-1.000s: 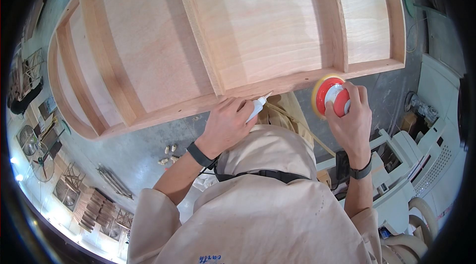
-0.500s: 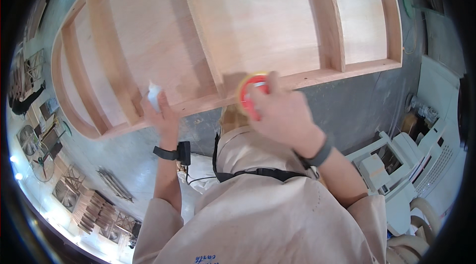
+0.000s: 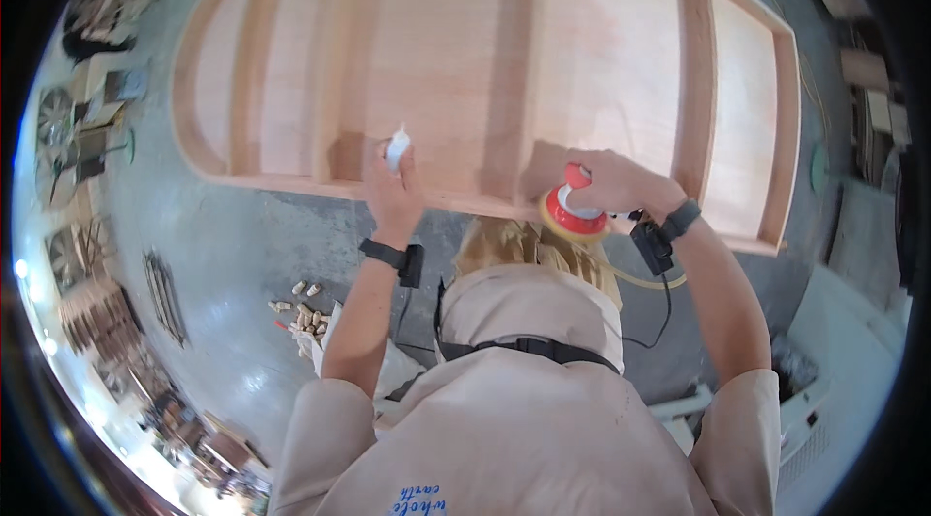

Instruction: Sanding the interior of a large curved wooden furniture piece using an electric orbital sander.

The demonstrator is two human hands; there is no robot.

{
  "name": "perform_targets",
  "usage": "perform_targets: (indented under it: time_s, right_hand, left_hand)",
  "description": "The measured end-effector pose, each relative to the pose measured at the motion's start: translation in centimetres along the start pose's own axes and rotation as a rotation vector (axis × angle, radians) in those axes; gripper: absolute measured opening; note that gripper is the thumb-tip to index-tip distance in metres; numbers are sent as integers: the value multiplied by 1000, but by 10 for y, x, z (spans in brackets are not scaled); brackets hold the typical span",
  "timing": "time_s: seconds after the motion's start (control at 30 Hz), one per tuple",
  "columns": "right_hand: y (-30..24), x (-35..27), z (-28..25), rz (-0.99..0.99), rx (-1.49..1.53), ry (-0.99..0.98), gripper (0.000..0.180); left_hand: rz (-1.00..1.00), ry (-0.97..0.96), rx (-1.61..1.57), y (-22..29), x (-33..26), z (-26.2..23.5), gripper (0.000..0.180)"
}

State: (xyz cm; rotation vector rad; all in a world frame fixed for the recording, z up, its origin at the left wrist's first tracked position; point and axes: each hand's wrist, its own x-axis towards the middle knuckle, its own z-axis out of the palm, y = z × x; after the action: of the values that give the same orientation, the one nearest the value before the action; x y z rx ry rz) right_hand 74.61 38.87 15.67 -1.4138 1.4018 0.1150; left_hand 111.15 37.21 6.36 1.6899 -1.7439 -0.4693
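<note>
Head view: bottle in the left hand, sander in the right, at a ribbed wooden panel

The left hand (image 3: 393,194) is curled around a small white bottle (image 3: 398,148), pinching it between thumb and fingers with its pointed tip upward. This hand is over the near edge of the wooden panel (image 3: 436,60), left of the middle. The right hand (image 3: 621,184) is wrapped around the handle of a round red-and-white sander (image 3: 580,219) with a yellow pad, though some of its fingers are hidden. The sander is tilted in front of the near edge, right of the middle; whether it touches the wood I cannot tell.

The panel spreads across the upper part of the view, rounded at its left end, with a raised rim and upright ribs (image 3: 698,80) dividing it into shallow bays. Each wrist wears a dark band (image 3: 681,219) beside a small black box (image 3: 411,266). Beige clothing (image 3: 543,419) with a black strap (image 3: 548,349) fills the lower middle. On the grey floor (image 3: 254,264) to the left lie pale, stubby pieces (image 3: 308,320) beside a white bag (image 3: 390,363), and farther off a bundle of sticks (image 3: 163,298).
</note>
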Motion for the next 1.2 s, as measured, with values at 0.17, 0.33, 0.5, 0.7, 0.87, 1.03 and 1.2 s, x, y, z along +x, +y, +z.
perform_targets:
  time_s: [0.17,0.33,0.5,0.7,0.87,1.03,1.2]
  right_hand:
    - [0,-5,-5,-95,21,-41,51]
    - [78,-73,-1,-109,-316,356,46]
    - [102,-105,42,-40,-294,676,49]
    - [-29,-61,104,-416,-378,559,51]
    - [-100,-14,147,-492,824,342,44]
    - [-190,-110,80,-457,1053,494,30]
    - [-158,-141,36,-629,757,852,34]
  left_hand:
    - [-174,246,-44,18,-42,-51,30]
    - [-462,369,-40,18,-158,-111,24]
    - [-526,386,40,54,-243,-130,16]
    - [-452,259,-263,76,-251,-95,20]
    - [-415,343,-565,80,-215,-86,30]
    - [-408,-71,-829,86,-201,-112,36]
    - [-378,-266,-714,90,-223,-128,44]
